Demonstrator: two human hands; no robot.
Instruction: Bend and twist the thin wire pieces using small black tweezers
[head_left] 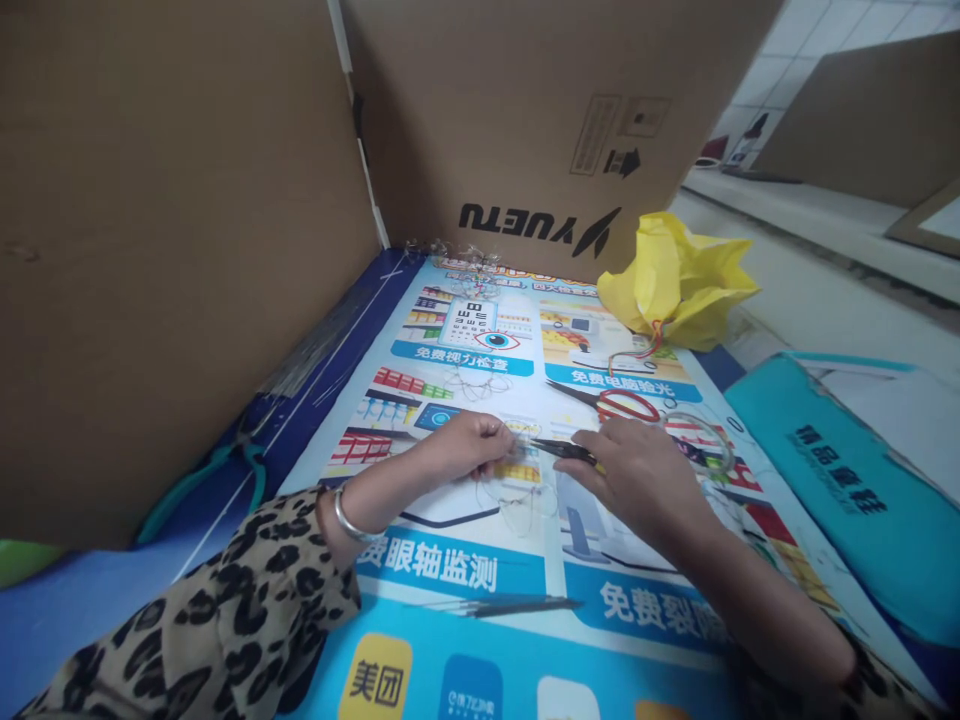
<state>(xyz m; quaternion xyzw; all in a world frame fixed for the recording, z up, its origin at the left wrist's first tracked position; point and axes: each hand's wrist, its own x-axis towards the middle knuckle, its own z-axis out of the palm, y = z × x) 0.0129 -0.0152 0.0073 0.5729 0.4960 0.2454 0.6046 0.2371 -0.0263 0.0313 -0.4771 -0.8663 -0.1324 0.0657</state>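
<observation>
My left hand (471, 445) is closed in a pinch over the printed sheet, with thin wire (520, 505) hanging in loops just below and beside the fingertips. Wrapped round a pair of needle-nose pliers (559, 449), my right hand (645, 470) points the dark jaws left at those fingertips. Whether the jaws touch the wire is too small to tell. Red-handled scissors (628, 405) lie just beyond my right hand. Close to my body, a bundle of thin straight rods or wires (521, 606) rests on the sheet.
Cardboard walls (187, 250) stand to the left and back. Teal-handled pliers (247, 455) and more straight wires (307, 355) lie at left. Tangled wire (472, 258) sits at the back. To the right are a crumpled yellow bag (675, 285), clear ring (716, 440) and teal box (840, 500).
</observation>
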